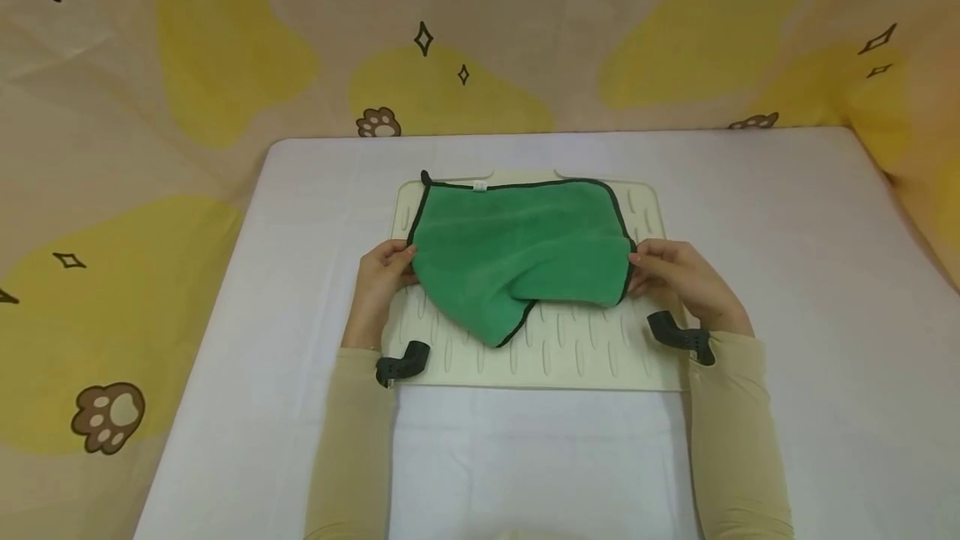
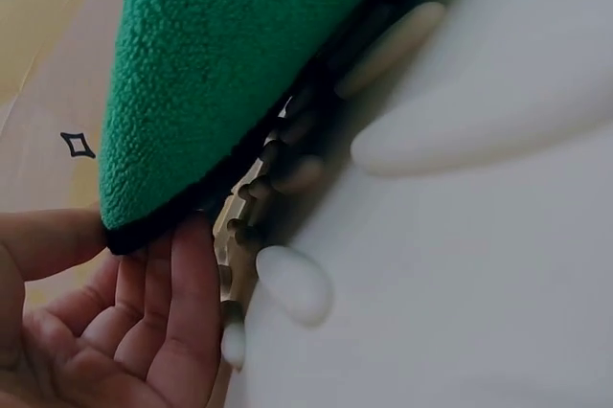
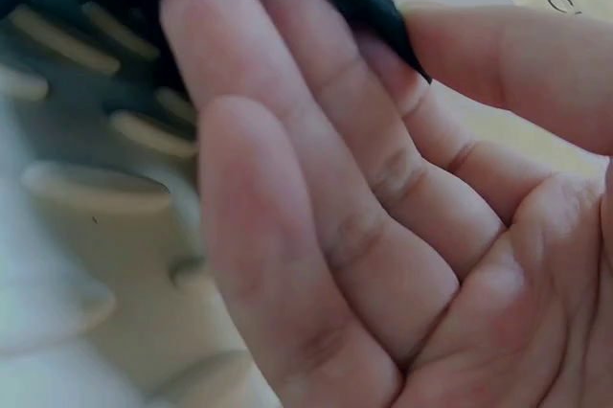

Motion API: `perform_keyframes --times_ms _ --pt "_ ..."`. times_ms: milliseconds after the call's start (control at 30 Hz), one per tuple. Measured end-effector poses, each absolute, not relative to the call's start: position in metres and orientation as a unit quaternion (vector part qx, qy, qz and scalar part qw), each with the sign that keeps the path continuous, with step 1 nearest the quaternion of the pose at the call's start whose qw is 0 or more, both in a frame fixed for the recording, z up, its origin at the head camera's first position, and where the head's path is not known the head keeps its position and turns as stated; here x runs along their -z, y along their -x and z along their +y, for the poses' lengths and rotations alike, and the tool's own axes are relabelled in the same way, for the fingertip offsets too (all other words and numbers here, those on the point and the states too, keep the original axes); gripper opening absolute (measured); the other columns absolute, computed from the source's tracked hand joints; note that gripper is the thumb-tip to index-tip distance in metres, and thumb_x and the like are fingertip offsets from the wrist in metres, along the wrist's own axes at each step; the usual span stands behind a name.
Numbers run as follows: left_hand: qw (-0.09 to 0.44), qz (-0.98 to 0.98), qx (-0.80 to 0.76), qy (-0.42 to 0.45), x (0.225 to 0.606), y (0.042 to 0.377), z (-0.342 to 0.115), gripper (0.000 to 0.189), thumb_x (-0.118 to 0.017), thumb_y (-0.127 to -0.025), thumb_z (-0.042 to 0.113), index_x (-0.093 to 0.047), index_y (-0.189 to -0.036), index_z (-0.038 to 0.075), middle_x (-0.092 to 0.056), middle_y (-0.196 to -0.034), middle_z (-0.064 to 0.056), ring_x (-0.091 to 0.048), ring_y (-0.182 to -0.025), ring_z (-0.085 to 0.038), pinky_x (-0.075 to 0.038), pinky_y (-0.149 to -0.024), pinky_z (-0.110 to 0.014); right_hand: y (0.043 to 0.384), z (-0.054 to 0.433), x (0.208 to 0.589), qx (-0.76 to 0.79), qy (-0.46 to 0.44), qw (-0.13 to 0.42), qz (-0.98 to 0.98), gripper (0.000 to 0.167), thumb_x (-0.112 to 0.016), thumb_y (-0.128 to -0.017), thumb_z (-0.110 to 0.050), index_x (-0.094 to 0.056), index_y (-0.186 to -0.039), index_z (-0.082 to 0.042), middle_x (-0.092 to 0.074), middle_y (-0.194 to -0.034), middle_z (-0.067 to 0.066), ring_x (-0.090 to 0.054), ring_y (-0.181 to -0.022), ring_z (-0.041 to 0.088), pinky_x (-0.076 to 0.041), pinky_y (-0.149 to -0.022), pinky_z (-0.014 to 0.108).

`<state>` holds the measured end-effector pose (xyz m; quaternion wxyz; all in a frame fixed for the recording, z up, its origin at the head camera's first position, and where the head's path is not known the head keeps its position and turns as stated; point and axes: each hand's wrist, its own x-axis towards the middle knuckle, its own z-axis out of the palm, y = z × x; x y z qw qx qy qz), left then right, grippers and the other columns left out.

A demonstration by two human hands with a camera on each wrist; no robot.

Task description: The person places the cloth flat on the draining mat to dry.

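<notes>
A green cloth (image 1: 517, 240) with black edging, a small white tag and a corner loop spreads over a cream ridged mat (image 1: 457, 361). Its near edge hangs unevenly, with a fold in the middle and one corner drooping toward the person. My left hand (image 1: 381, 282) pinches the cloth's left edge between thumb and fingers. In the left wrist view, the fleecy cloth (image 2: 220, 63) rises from that pinch. At the opposite edge, my right hand (image 1: 682, 277) pinches the black border. The right wrist view shows the fingers (image 3: 259, 197) under the border and the thumb on top.
The mat lies on a white-covered table (image 1: 810, 290). Behind and to the left hangs a yellow-patterned cloth backdrop (image 1: 525, 40). Dark camera mounts (image 1: 405, 363) sit at both wrists, over the mat's near part.
</notes>
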<state>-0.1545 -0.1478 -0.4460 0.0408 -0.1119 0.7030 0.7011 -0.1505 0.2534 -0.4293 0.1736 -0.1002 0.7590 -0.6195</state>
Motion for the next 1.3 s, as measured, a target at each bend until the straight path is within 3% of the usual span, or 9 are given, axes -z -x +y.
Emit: perform_keyframes --times_ms 133,333,467,667,800,1000,1300 --pt "0.049 0.712 -0.690 0.118 0.446 0.155 -0.148 0.024 -0.053 -0.097 0.009 -0.055 -0.111 -0.011 -0.065 -0.079 0.002 -0.061 -0.064 -0.006 -0.052 -0.065 -0.020 0.148 0.256 0.428 0.631 0.089 0.157 0.755 0.022 -0.052 -0.098 -0.013 -0.060 -0.088 0.005 -0.065 -0.075 0.005 -0.064 -0.068 0.018 -0.054 -0.065 0.028" --pt "0.116 0.771 -0.619 0.092 0.439 0.144 -0.152 0.038 -0.051 -0.098 0.017 -0.049 -0.123 -0.012 -0.063 -0.106 -0.022 -0.062 -0.078 -0.010 -0.052 -0.075 -0.023 0.131 0.254 0.435 0.601 0.090 0.187 0.772 0.024 -0.053 -0.098 -0.014 -0.059 -0.095 0.009 -0.067 -0.076 0.013 -0.064 -0.072 0.021 -0.054 -0.068 0.029" --pt "0.143 0.790 -0.592 0.072 0.433 0.136 -0.157 0.042 -0.052 -0.098 0.020 -0.047 -0.127 -0.010 -0.060 -0.115 -0.026 -0.063 -0.086 -0.016 -0.052 -0.081 -0.028 0.119 0.248 0.439 0.576 0.084 0.196 0.789 0.024 -0.057 -0.095 -0.013 -0.057 -0.099 0.011 -0.069 -0.080 0.013 -0.066 -0.075 0.019 -0.053 -0.070 0.027" --pt "0.140 0.769 -0.621 0.056 0.437 0.133 -0.158 0.043 -0.057 -0.094 0.010 -0.044 -0.131 -0.009 -0.063 -0.100 -0.013 -0.061 -0.081 -0.008 -0.049 -0.078 -0.022 0.113 0.240 0.443 0.599 0.065 0.186 0.776 0.026 -0.064 -0.091 -0.014 -0.060 -0.101 0.009 -0.066 -0.082 0.010 -0.062 -0.076 0.017 -0.052 -0.069 0.028" --pt "0.122 0.745 -0.653 0.060 0.444 0.134 -0.157 0.038 -0.055 -0.095 0.006 -0.044 -0.128 -0.011 -0.062 -0.092 -0.003 -0.061 -0.076 -0.006 -0.050 -0.074 -0.020 0.113 0.242 0.448 0.616 0.058 0.172 0.766 0.019 -0.063 -0.092 -0.014 -0.062 -0.096 0.005 -0.068 -0.079 0.010 -0.061 -0.073 0.017 -0.051 -0.065 0.027" --pt "0.087 0.728 -0.677 0.069 0.449 0.135 -0.158 0.025 -0.051 -0.096 0.004 -0.050 -0.115 -0.011 -0.064 -0.088 0.001 -0.062 -0.072 -0.007 -0.052 -0.070 -0.023 0.113 0.249 0.452 0.646 0.066 0.166 0.742 0.011 -0.060 -0.093 -0.009 -0.064 -0.092 0.001 -0.068 -0.078 0.005 -0.065 -0.073 0.015 -0.053 -0.068 0.026" --pt "0.067 0.715 -0.693 0.070 0.450 0.136 -0.157 0.022 -0.051 -0.096 0.002 -0.052 -0.112 -0.013 -0.063 -0.079 0.007 -0.061 -0.068 -0.007 -0.052 -0.066 -0.022 0.111 0.265 0.450 0.672 0.113 0.183 0.709 0.014 -0.056 -0.093 -0.001 -0.056 -0.079 0.000 -0.063 -0.072 0.002 -0.063 -0.068 0.015 -0.051 -0.068 0.023"
